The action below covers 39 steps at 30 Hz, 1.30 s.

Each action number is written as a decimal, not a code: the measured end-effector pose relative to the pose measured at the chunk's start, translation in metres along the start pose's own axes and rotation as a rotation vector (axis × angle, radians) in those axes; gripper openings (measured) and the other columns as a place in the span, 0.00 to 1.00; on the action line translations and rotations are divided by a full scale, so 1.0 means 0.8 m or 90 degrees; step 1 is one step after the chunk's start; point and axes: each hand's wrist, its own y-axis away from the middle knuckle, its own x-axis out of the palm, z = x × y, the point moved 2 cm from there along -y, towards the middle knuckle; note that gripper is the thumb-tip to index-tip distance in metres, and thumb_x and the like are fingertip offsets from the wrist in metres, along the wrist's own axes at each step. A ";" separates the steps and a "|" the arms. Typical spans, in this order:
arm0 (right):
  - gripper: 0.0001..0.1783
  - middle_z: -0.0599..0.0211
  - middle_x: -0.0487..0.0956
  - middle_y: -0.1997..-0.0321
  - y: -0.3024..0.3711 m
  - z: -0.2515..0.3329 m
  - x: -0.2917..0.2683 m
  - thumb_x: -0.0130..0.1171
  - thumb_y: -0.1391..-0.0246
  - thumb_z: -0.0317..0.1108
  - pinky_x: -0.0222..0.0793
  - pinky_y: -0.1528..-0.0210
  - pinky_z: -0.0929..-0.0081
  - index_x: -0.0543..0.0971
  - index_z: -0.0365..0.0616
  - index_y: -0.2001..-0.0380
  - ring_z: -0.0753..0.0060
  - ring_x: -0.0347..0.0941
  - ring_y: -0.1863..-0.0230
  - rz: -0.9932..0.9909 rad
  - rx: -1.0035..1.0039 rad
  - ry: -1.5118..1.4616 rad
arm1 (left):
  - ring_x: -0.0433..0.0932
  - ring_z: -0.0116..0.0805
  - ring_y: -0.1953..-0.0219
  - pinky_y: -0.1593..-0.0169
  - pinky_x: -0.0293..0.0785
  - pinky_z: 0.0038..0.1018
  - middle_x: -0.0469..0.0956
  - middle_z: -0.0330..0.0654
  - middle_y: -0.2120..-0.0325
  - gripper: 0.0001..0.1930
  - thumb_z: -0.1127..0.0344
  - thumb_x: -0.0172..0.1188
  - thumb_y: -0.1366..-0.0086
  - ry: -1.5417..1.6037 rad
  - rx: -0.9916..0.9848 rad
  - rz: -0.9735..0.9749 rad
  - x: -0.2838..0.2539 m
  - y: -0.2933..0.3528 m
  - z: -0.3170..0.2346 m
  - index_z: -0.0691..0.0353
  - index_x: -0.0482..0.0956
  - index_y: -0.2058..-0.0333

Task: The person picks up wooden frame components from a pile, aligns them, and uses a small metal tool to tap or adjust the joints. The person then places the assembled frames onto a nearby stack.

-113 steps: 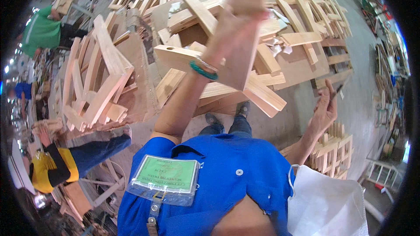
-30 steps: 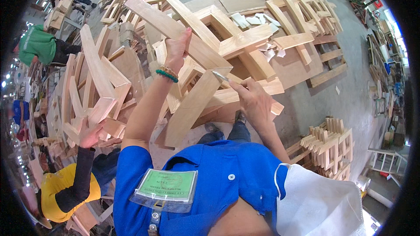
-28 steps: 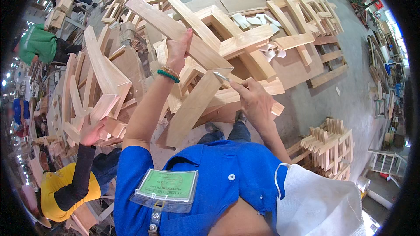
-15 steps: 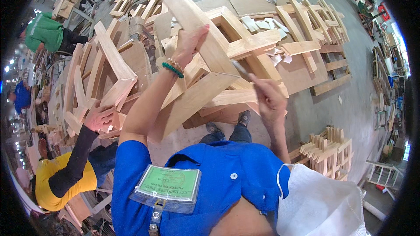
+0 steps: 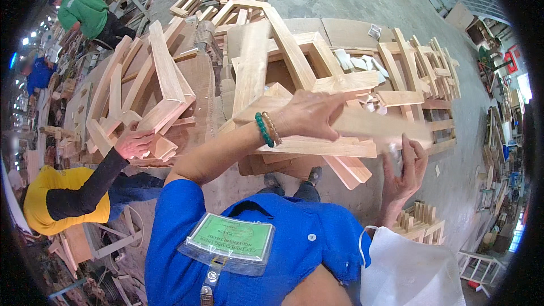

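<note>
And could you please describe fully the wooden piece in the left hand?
The wooden piece looks like pale, bare wood: two flat boards meeting at an angle, one pointing away, the other running rightward. It is partly blurred. The left hand grips it above other wooden parts; the right hand is by its right end, contact unclear.

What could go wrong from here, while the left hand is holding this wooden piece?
The blurred wooden piece in the left hand could knock the wooden frame lying behind it and mark it. The right hand is near the piece's right end; I cannot tell whether it supports it, so the piece might tip. Jutting wooden ends near the shoes might get bumped.
</note>
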 end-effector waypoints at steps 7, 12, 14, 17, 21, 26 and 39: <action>0.44 0.66 0.77 0.50 0.021 -0.001 0.015 0.73 0.79 0.50 0.73 0.64 0.70 0.76 0.51 0.50 0.61 0.74 0.66 0.276 -0.172 -0.009 | 0.78 0.48 0.66 0.65 0.73 0.40 0.77 0.50 0.73 0.23 0.51 0.64 0.57 -0.128 0.065 0.113 0.001 0.007 -0.026 0.61 0.72 0.67; 0.35 0.63 0.80 0.57 0.013 0.003 0.035 0.71 0.68 0.39 0.69 0.70 0.73 0.76 0.49 0.50 0.62 0.75 0.71 0.179 -0.207 -0.014 | 0.79 0.46 0.67 0.63 0.73 0.38 0.79 0.49 0.73 0.19 0.57 0.63 0.58 -0.217 -0.028 0.214 -0.049 0.009 -0.050 0.62 0.72 0.69; 0.33 0.60 0.81 0.59 -0.001 0.002 0.046 0.70 0.66 0.34 0.68 0.70 0.75 0.75 0.47 0.50 0.62 0.76 0.71 0.177 -0.209 -0.095 | 0.79 0.43 0.66 0.58 0.72 0.35 0.78 0.49 0.73 0.15 0.60 0.62 0.54 -0.280 0.044 0.058 -0.063 0.020 -0.060 0.62 0.74 0.68; 0.23 0.64 0.81 0.62 0.017 -0.019 0.089 0.67 0.56 0.30 0.68 0.61 0.79 0.76 0.38 0.54 0.74 0.77 0.67 0.340 0.191 -0.436 | 0.77 0.41 0.66 0.54 0.69 0.31 0.78 0.45 0.71 0.16 0.61 0.63 0.50 -0.390 0.203 -0.387 -0.092 0.051 -0.092 0.59 0.77 0.63; 0.15 0.70 0.80 0.64 0.055 -0.034 0.146 0.62 0.49 0.32 0.68 0.58 0.81 0.79 0.36 0.59 0.80 0.74 0.63 0.488 0.502 -0.681 | 0.77 0.37 0.63 0.54 0.70 0.29 0.79 0.41 0.64 0.16 0.64 0.65 0.49 -0.274 0.145 -0.589 -0.146 0.124 -0.070 0.58 0.78 0.59; 0.15 0.69 0.80 0.69 0.104 -0.074 0.186 0.61 0.48 0.37 0.68 0.67 0.81 0.80 0.36 0.62 0.81 0.74 0.68 0.583 0.590 -0.730 | 0.78 0.29 0.60 0.52 0.70 0.29 0.81 0.40 0.64 0.12 0.70 0.63 0.44 0.048 -0.140 -0.724 -0.133 0.214 0.011 0.63 0.79 0.60; 0.22 0.67 0.80 0.70 0.077 -0.125 0.202 0.66 0.53 0.41 0.69 0.65 0.75 0.79 0.36 0.59 0.73 0.75 0.68 0.646 0.255 -0.326 | 0.79 0.32 0.60 0.54 0.72 0.26 0.80 0.43 0.62 0.14 0.63 0.59 0.40 0.180 -0.398 -0.608 -0.033 0.250 0.145 0.62 0.78 0.57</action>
